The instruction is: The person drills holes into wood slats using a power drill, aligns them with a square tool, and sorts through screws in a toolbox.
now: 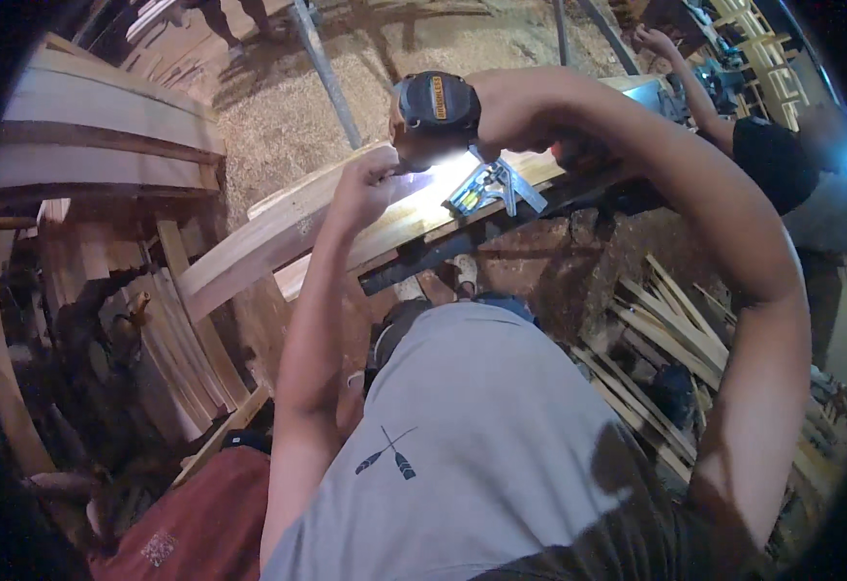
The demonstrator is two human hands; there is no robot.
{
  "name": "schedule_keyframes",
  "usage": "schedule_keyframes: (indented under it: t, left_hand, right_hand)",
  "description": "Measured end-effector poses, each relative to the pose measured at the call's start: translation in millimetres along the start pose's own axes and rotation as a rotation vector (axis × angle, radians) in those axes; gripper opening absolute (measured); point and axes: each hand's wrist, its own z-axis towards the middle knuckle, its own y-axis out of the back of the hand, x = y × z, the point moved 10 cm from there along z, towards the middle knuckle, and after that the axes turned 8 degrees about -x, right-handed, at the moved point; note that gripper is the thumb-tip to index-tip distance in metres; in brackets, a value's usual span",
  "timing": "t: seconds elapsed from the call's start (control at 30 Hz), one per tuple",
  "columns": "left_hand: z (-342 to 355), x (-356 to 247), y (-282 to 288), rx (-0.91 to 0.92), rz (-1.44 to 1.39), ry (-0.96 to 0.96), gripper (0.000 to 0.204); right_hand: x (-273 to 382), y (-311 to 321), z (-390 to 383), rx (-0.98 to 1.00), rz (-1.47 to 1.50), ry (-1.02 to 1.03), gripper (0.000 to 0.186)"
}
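My right hand (pixel 518 114) grips a black and yellow cordless drill (pixel 436 102), seen from its back end. A bright light shines from under it onto the wood. Close by the drill's left side is my left hand (pixel 365 184), its fingers curled together at the board; what they pinch, if anything, is hidden. Beneath both hands lie long pale boards (pixel 273 232), side by side and running slantwise. A metal combination square (pixel 497 186) with a yellow part rests on the boards, just right of the drill. The drill's tip is out of sight.
Large curved timbers (pixel 104 121) are stacked at the left. Loose wood strips (pixel 670 358) lie on the floor at right. Sawdust (pixel 259 145) covers the ground beyond the boards, with metal legs (pixel 326 73) there. A person in a red shirt (pixel 205 518) is at lower left; another person's arm (pixel 694 82) reaches in at upper right.
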Motion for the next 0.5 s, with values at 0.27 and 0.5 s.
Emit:
schedule_keyframes:
  t: [0.27, 0.5]
  left_hand:
    - [-8.4, 27.7, 3.6, 0.013, -0.246, 0.188, 0.017]
    - [-4.0, 21.1, 0.6, 0.097, -0.103, 0.096, 0.022]
  right_hand:
    - [0.1, 9.0, -2.2, -0.046, -0.086, -0.242, 0.037]
    - [-15.1, -0.4, 21.7, -0.028, -0.051, -0.045, 0.042]
